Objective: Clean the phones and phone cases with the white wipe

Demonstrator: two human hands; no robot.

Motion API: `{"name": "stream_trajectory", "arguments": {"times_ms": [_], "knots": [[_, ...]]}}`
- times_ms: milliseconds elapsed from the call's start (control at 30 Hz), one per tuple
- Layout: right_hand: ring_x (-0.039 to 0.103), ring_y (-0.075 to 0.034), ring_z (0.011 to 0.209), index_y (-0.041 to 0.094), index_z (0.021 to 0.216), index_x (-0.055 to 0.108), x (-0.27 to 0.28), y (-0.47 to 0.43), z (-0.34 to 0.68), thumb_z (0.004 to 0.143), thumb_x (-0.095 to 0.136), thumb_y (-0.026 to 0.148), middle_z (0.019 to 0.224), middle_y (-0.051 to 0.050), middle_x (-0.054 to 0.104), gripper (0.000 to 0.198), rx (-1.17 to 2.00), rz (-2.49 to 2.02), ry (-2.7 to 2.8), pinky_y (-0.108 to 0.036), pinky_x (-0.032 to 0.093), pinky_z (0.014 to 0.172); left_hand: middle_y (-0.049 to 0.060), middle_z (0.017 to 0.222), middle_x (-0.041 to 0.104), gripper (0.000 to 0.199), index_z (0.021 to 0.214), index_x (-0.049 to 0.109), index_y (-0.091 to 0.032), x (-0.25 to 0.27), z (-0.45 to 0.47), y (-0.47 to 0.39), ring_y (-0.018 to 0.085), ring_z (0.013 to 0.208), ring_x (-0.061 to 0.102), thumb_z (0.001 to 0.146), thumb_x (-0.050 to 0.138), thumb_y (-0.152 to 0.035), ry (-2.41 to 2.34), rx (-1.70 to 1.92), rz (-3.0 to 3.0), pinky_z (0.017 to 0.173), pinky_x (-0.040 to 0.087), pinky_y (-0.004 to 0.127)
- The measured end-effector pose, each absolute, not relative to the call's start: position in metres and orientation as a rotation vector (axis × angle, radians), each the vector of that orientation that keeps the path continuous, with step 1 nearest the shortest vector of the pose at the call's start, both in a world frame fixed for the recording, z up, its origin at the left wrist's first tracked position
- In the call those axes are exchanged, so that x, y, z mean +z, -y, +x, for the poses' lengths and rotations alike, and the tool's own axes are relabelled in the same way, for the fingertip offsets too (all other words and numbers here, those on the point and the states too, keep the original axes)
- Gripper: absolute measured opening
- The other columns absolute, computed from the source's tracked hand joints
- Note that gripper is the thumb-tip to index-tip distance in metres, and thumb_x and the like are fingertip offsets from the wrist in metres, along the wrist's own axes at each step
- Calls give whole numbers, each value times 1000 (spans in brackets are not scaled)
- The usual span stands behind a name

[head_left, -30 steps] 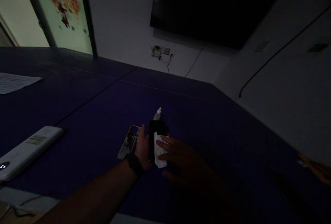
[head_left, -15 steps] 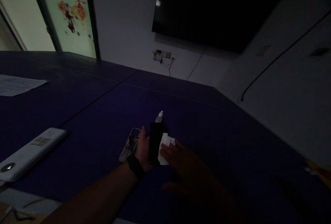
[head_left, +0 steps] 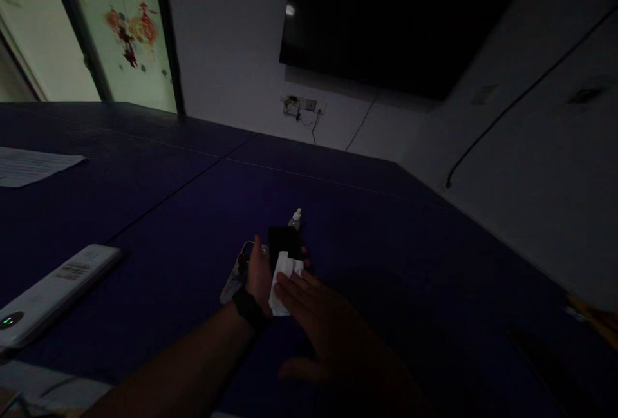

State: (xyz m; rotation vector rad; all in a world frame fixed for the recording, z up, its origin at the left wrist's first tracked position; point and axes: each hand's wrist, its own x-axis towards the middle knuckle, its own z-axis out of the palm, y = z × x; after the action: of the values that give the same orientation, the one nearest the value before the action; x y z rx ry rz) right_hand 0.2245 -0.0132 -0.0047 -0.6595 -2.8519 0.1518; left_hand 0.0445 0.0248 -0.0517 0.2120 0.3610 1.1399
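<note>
My left hand (head_left: pixel 259 276) is wrapped round a black phone (head_left: pixel 284 239), thumb along its left side and fingertips showing at the right. A dark band circles that wrist. With its fingers flat and the thumb apart, my right hand (head_left: pixel 318 312) presses a folded white tissue (head_left: pixel 286 270) onto the lower part of the phone's face. Just left of my left hand, a patterned phone case (head_left: pixel 234 283) lies on the table, partly hidden by the hand. A small bottle with a white dropper-like cap (head_left: pixel 296 218) is beyond the phone's top edge.
A long white device (head_left: pixel 62 286) with a round display lies on the dark blue table (head_left: pixel 193 225) at left. Farther back is a paper sheet (head_left: pixel 38 165). A large black screen (head_left: pixel 386 25) hangs on the wall above sockets and cables (head_left: pixel 304 107).
My right hand and the tissue have moved left across the phone, covering its lower part. The phone has turned slightly and shifted left with my left hand.
</note>
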Motion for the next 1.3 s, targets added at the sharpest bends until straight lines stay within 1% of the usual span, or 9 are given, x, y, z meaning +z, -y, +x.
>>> {"name": "stream_trajectory", "arguments": {"times_ms": [133,333,500,633,700,833,1033,1167,1300], "knots": [[41,-33,147,9,155,41,-2,11,228,90,62,65,156,-20,45,88,70,-810,2776,-54,33,123,19,108,75,87,129,67,-8,-61,43,-27,34,101,71,94,27,-77,-302,1147,248,96,49,45],[36,-29,150,13,159,33,-5,19,223,84,62,74,162,-15,37,101,175,-646,2826,-45,31,126,20,97,75,95,124,68,-5,-69,38,-31,36,94,71,92,21,-81,-303,1090,288,91,51,49],[39,-35,148,8,155,38,-11,10,229,93,62,61,157,-20,44,85,-15,-809,2744,-56,37,121,19,106,75,85,125,69,-8,-66,42,-29,33,101,71,94,30,-77,-317,1193,267,96,49,45],[37,-33,149,9,157,36,-11,15,222,85,64,71,160,-18,39,99,42,-688,2795,-50,37,122,19,107,75,89,128,67,-7,-66,41,-31,34,102,70,94,25,-77,-285,1145,279,96,50,48],[37,-32,149,12,158,35,-11,15,220,85,64,71,160,-16,40,98,56,-652,2800,-48,35,123,19,104,75,89,129,66,-6,-64,42,-30,35,101,71,94,25,-77,-285,1135,274,96,50,48],[40,-34,148,10,161,27,-14,4,223,95,61,55,158,-21,42,87,-83,-802,2712,-57,39,120,18,111,74,82,131,64,-9,-55,49,-24,33,104,71,96,30,-75,-355,1187,205,98,49,45],[38,-33,149,6,158,30,-17,6,214,88,58,72,159,-21,40,100,26,-700,2754,-53,35,123,20,111,74,82,126,66,-6,-45,57,-16,33,105,71,97,28,-73,-363,1177,169,99,50,43],[41,-33,147,10,160,27,-17,-2,221,98,52,58,157,-22,43,82,-83,-903,2627,-61,34,121,19,114,74,81,131,64,-10,-43,61,-12,35,109,69,94,36,-76,-306,1146,234,103,47,46],[38,-36,148,5,158,28,-19,-4,222,96,54,60,157,-26,41,88,-80,-822,2675,-61,37,119,18,108,75,83,123,67,-10,-48,66,-11,36,112,69,91,36,-79,-367,1109,172,107,44,47]]}}
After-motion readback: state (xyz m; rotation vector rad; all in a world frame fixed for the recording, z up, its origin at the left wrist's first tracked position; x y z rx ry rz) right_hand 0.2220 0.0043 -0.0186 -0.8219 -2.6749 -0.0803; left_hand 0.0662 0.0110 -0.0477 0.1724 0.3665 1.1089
